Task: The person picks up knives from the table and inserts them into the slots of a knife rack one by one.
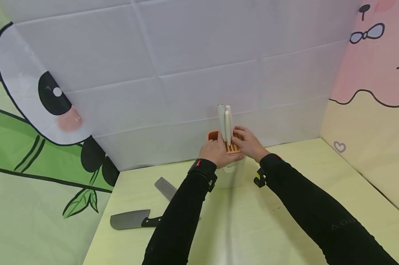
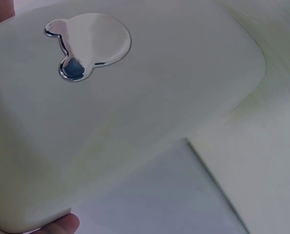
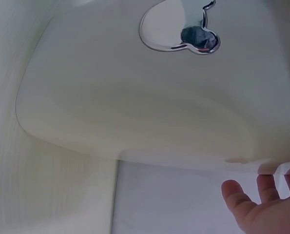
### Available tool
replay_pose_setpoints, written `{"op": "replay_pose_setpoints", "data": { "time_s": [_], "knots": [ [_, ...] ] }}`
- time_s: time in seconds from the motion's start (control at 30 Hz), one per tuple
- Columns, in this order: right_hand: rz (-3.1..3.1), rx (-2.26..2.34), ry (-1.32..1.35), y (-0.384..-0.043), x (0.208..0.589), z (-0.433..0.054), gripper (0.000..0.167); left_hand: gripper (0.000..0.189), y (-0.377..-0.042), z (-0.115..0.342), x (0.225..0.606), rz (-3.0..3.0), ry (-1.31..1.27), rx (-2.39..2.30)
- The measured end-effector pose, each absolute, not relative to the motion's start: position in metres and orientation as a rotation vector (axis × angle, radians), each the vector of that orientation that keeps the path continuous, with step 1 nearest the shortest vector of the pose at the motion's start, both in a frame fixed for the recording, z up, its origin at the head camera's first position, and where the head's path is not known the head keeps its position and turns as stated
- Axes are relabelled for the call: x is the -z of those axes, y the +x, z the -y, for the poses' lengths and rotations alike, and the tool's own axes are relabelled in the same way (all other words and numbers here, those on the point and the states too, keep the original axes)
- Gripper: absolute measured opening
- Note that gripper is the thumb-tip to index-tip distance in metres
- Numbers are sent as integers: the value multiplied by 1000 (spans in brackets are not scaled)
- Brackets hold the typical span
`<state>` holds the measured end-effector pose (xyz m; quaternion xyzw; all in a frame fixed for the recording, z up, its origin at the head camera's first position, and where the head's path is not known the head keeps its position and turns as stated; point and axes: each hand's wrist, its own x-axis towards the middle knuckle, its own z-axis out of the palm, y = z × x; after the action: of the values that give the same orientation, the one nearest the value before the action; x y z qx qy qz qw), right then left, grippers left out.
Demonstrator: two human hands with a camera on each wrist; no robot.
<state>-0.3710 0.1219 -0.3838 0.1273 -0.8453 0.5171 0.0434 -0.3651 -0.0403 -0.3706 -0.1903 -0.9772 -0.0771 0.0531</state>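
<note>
A white knife block with an orange slotted top stands at the back of the table, and two white handles stick up out of it. My left hand grips the block's top from the left; its thumb lies against the white side. On the right of the orange top my right hand rests with its fingers relaxed, fingertips next to the handles. Both wrist views are filled by the block's white side, with a chrome emblem on it.
A black-handled cleaver lies at the table's left front, and a second grey blade lies behind it, partly hidden by my left sleeve. A white cloth wall stands right behind the block. The pale yellow table stretches to the right.
</note>
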Motion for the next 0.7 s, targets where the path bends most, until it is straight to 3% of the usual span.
{"op": "replay_pose_setpoints", "data": {
  "time_s": [0.43, 0.7],
  "knots": [
    [2523, -1677, 415, -368, 382, -124, 47, 129, -365, 41, 373, 2862, -582, 289],
    [2502, -1643, 449, -367, 389, -125, 48, 120, -351, 66, 385, 2719, -655, 432]
  ]
}}
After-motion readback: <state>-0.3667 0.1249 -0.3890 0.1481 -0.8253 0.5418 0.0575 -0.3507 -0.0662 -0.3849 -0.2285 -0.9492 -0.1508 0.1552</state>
